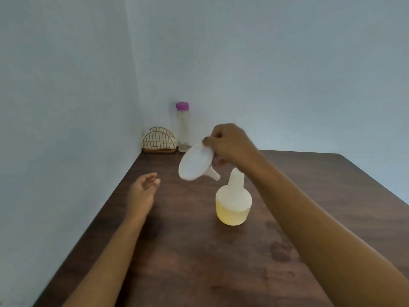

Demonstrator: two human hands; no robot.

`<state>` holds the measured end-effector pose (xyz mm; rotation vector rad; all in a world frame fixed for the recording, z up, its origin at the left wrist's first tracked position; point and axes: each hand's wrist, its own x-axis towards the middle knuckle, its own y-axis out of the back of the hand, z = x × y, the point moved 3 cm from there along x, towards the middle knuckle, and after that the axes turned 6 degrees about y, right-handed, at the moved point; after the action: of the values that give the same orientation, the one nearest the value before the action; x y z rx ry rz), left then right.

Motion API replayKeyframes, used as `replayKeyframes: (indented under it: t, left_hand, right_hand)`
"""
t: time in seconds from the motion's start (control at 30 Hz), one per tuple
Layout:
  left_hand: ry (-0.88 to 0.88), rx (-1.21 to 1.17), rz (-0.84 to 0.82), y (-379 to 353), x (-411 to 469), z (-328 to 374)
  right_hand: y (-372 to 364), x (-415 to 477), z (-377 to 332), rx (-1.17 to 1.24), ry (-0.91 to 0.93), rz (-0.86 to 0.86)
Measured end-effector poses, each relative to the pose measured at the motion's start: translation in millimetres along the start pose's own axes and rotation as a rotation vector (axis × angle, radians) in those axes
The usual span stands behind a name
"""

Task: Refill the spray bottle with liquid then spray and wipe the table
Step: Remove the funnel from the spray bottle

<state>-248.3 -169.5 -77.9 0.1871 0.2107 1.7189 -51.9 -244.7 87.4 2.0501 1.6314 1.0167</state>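
A squat translucent spray bottle (233, 204) stands upright on the dark wooden table (199, 251), holding pale yellow liquid; no spray head shows on its neck. My right hand (228, 144) grips a white funnel (195, 163) by its rim, tilted in the air just above and left of the bottle's neck, spout pointing down-right. My left hand (143, 188) hovers open over the table's left side, fingers relaxed, holding nothing.
In the far corner against the walls stand a tall clear bottle with a purple cap (183, 127) and a gold wire napkin holder (159, 140) with cloths or napkins in it. Damp dark patches (281, 251) mark the tabletop near my right forearm.
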Motion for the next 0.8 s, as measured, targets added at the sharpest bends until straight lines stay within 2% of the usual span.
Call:
replayKeyframes:
  t: [0.07, 0.17, 0.23, 0.33, 0.4, 0.47, 0.53, 0.63, 0.7, 0.8]
  left_hand:
    - [0.023, 0.176, 0.073, 22.4, 13.0, -21.4]
    - [-0.025, 0.496, 0.07, 28.8, 19.7, -45.7]
    - [-0.088, 0.631, 0.052, 24.6, 20.6, -48.7]
    - [-0.131, 0.663, 0.058, 21.8, 23.5, -47.7]
    - [-0.11, 0.652, 0.062, 22.6, 25.6, -49.3]
    - [-0.113, 0.659, 0.061, 22.7, 24.9, -49.9]
    - [-0.115, 0.659, 0.069, 22.9, 23.8, -48.2]
    - [-0.121, 0.666, 0.076, 22.9, 22.3, -47.3]
    - [-0.129, 0.679, 0.076, 21.9, 21.4, -46.6]
    - [-0.136, 0.701, 0.069, 20.8, 22.6, -47.3]
  right_hand:
    - [-33.0, 0.9, -4.6, -0.346, 0.091, -0.128]
    - [-82.1, -6.8, -2.6, -0.731, 0.204, -0.237]
    - [-116.3, -17.3, 2.5, -0.879, 0.278, -0.305]
    - [-160.1, -41.7, 11.8, -0.982, 0.358, -0.353]
    - [-181.6, -56.8, 18.6, -1.054, 0.314, -0.351]
    - [-191.0, -62.9, 24.3, -1.082, 0.255, -0.395]
    - [-202.0, -64.8, 35.3, -1.075, 0.304, -0.416]
    - [-196.5, -71.4, 37.1, -1.052, 0.408, -0.261]
    - [-189.6, -79.3, 41.0, -0.921, 0.464, -0.242]
    - [-163.0, -96.9, 39.5, -0.709, 0.444, -0.103]
